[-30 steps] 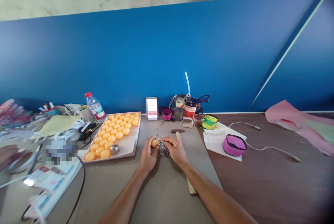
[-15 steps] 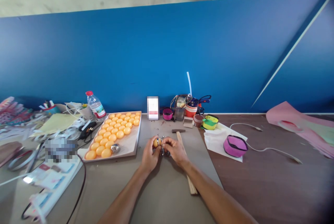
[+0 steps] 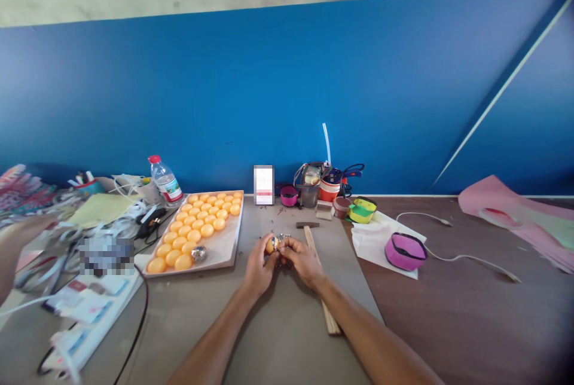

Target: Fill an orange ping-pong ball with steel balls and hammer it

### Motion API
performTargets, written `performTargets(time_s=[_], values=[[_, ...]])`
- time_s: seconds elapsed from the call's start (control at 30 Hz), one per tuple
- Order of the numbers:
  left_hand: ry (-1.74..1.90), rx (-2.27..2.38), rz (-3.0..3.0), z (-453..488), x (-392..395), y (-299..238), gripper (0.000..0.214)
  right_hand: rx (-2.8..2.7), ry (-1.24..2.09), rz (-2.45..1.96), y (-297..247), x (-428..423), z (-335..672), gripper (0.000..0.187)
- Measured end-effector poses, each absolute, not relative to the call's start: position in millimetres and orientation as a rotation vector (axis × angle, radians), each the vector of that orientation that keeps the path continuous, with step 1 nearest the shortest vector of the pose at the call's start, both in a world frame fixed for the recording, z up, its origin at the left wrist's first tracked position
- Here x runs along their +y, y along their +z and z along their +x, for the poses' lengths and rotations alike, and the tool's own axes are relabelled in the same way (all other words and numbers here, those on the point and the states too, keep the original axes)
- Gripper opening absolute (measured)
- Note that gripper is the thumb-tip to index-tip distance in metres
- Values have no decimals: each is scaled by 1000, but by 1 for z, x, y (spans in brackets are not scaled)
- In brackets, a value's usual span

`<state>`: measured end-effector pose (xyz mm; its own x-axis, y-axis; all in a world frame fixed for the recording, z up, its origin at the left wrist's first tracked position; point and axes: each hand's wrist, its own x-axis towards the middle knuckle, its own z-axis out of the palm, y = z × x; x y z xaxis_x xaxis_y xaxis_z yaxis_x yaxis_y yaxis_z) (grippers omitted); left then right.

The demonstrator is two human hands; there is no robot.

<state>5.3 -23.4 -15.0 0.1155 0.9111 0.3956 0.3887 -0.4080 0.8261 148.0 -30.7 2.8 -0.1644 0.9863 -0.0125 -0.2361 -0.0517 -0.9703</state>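
Note:
An orange ball [image 3: 270, 246] with silvery bits on its right side is held in the fingers of my left hand [image 3: 259, 265]. My right hand [image 3: 299, 258] meets it from the right, thumb and fingers pinched together at the silvery part; what exactly they grip is too small to make out. Small shiny pieces [image 3: 283, 237] show around the fingertips, partly hidden by the hands. To the left, a white tray [image 3: 228, 253] bears rows of orange balls [image 3: 194, 235] and one ball covered in silver pieces [image 3: 198, 254]. A hammer [image 3: 317, 262] with a wooden handle lies just right of my right hand.
Behind the hands stand a phone-like white screen [image 3: 263, 185], a magenta pouch [image 3: 289, 195] and several small containers. Another magenta pouch [image 3: 405, 251] rests on white paper at right. A bottle [image 3: 165, 180], cables and a power strip [image 3: 92, 325] crowd the left, where another person's arm [image 3: 18, 247] reaches in.
Another person's arm has come into view at the left edge. My hands stay at the ball with only slight finger movement; the ball seems turned a little.

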Motion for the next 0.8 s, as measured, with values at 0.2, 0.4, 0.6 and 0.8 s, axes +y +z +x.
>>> performTargets(time_s=[0.2, 0.4, 0.6, 0.8], values=[[1258, 1263, 1900, 5, -26, -14, 35, -1142, 1449, -957, 4, -32, 148, 19], [1262, 1288, 1972, 5, -28, -14, 35, -1122, 1445, -964, 8, -36, 145, 19], [1288, 1293, 1993, 7, -31, -15, 35, -1115, 1415, -976, 7, -37, 144, 25], [1293, 1252, 1839, 11, -32, -13, 34, -1165, 1389, -997, 2, -32, 144, 26]])
